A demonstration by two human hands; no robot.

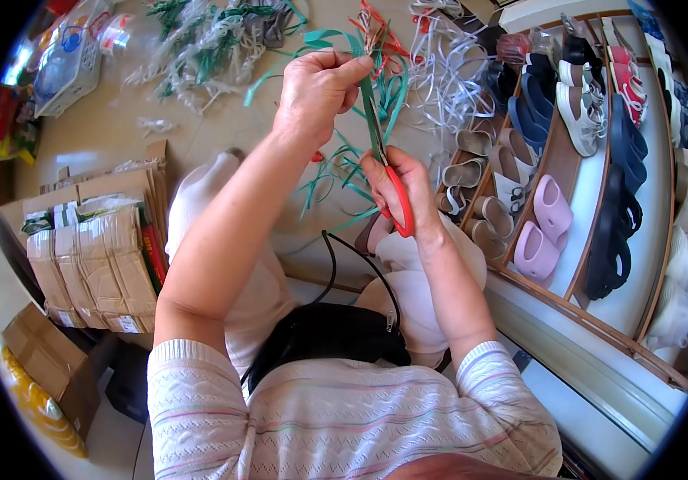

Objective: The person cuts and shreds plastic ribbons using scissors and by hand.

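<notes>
My left hand (318, 92) is raised in front of me, its fingers pinching a green strap (370, 104). The strap runs down from the fingertips toward my right hand (404, 188), alongside the blades of the red-handled scissors (399, 202). My right hand is closed round the scissors' red handles, with the blades pointing up and away from me. Whether the blades are parted is hard to tell. Loose green strips (344, 172) hang or lie beyond the hands. A black bag (328, 344) rests on my lap.
White strips (452, 76) and a tangled green and white pile (200, 56) lie on the floor. A shoe rack (552, 172) stands at the right. Flattened cardboard (100, 260) is at the left, below a white basket (72, 68).
</notes>
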